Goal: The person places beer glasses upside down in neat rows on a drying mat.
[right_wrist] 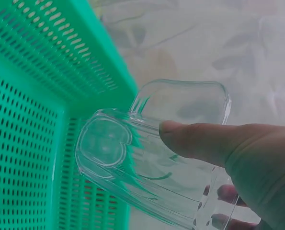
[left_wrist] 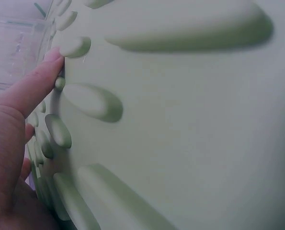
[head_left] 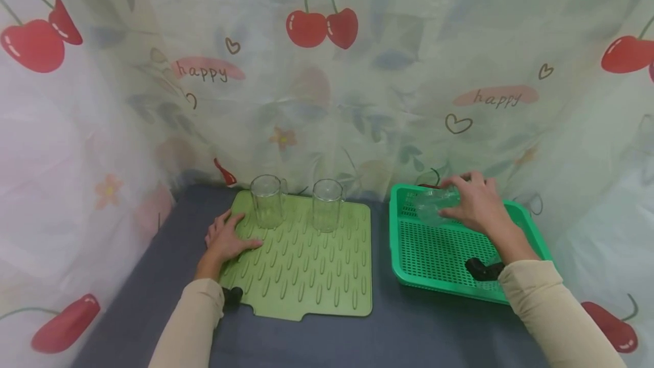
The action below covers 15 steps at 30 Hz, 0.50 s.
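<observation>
My right hand (head_left: pixel 475 203) grips a clear glass mug (right_wrist: pixel 147 163), thumb on one side and fingers on the other. The mug is tilted over the back left part of a green plastic basket (head_left: pixel 434 285), with its base turned toward the basket and its handle showing in the right wrist view. My left hand (head_left: pixel 227 240) rests on the left edge of a green drying mat (head_left: pixel 306 277), thumb stretched over the ridges. Two glass mugs stand on the mat's back part: one mug (head_left: pixel 268 203) nearer my left hand, another mug (head_left: pixel 327 206) to its right.
A dark grey cloth (head_left: pixel 388 328) covers the table under the mat and basket. A patterned curtain (head_left: pixel 327 101) with cherries hangs behind and on both sides. A strip of the cloth separates the mat from the basket.
</observation>
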Each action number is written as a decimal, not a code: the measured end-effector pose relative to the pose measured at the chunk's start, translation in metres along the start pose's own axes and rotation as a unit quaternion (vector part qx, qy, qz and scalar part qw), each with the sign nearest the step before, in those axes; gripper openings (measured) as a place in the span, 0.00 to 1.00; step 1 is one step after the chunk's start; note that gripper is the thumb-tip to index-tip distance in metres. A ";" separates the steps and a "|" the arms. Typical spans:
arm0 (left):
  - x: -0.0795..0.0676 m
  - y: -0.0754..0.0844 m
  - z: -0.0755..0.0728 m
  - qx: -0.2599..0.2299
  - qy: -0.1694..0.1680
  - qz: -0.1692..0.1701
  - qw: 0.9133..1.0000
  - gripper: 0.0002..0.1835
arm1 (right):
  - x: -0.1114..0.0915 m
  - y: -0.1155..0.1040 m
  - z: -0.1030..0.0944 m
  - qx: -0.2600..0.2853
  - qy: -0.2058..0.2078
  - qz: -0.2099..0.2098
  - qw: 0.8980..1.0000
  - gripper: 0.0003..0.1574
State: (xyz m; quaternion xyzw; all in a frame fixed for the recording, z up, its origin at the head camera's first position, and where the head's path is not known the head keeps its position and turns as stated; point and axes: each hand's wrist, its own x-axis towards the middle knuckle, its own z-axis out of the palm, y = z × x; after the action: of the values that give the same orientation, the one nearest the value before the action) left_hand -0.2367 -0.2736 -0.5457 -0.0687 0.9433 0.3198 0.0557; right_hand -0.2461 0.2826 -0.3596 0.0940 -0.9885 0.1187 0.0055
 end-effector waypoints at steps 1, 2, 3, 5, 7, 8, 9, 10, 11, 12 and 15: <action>0.000 0.000 0.000 0.001 0.000 0.001 1.000 0.59 | -0.001 -0.002 -0.001 0.005 0.004 -0.002 1.000 0.36; 0.000 0.000 0.000 0.000 0.000 0.002 1.000 0.59 | -0.001 -0.003 -0.001 0.008 0.008 -0.004 1.000 0.36; 0.000 0.000 0.000 0.000 0.000 0.002 1.000 0.59 | -0.002 -0.004 -0.002 0.013 0.012 -0.006 1.000 0.36; 0.000 0.000 -0.001 -0.001 0.000 0.002 1.000 0.59 | -0.003 -0.007 -0.004 0.025 0.021 -0.014 0.999 0.35; -0.001 0.001 -0.001 -0.001 0.000 0.002 1.000 0.58 | -0.005 -0.010 -0.005 0.037 0.029 -0.022 0.999 0.35; -0.001 0.001 -0.001 -0.002 0.000 0.001 1.000 0.58 | -0.006 -0.012 -0.005 0.042 0.033 -0.026 0.998 0.35; -0.001 0.002 -0.001 -0.002 0.000 0.001 1.000 0.58 | -0.007 -0.013 -0.006 0.049 0.038 -0.031 0.998 0.35; -0.001 0.002 -0.002 -0.002 -0.001 0.000 1.000 0.58 | -0.008 -0.015 -0.006 0.056 0.042 -0.035 0.997 0.35; -0.002 0.002 -0.002 -0.001 -0.001 0.000 1.000 0.58 | -0.009 -0.017 -0.006 0.062 0.046 -0.038 0.996 0.35; -0.002 0.002 -0.002 0.000 -0.001 0.000 1.000 0.57 | -0.009 -0.019 -0.006 0.068 0.050 -0.042 0.996 0.35; -0.003 0.001 -0.001 0.000 -0.002 0.001 1.000 0.58 | -0.011 -0.025 -0.005 0.091 0.061 -0.055 0.993 0.34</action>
State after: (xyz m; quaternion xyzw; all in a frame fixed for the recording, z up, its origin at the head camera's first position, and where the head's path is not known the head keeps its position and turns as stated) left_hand -0.2344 -0.2732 -0.5436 -0.0671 0.9434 0.3197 0.0569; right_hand -0.2307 0.2621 -0.3490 0.1411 -0.9648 0.2128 0.0634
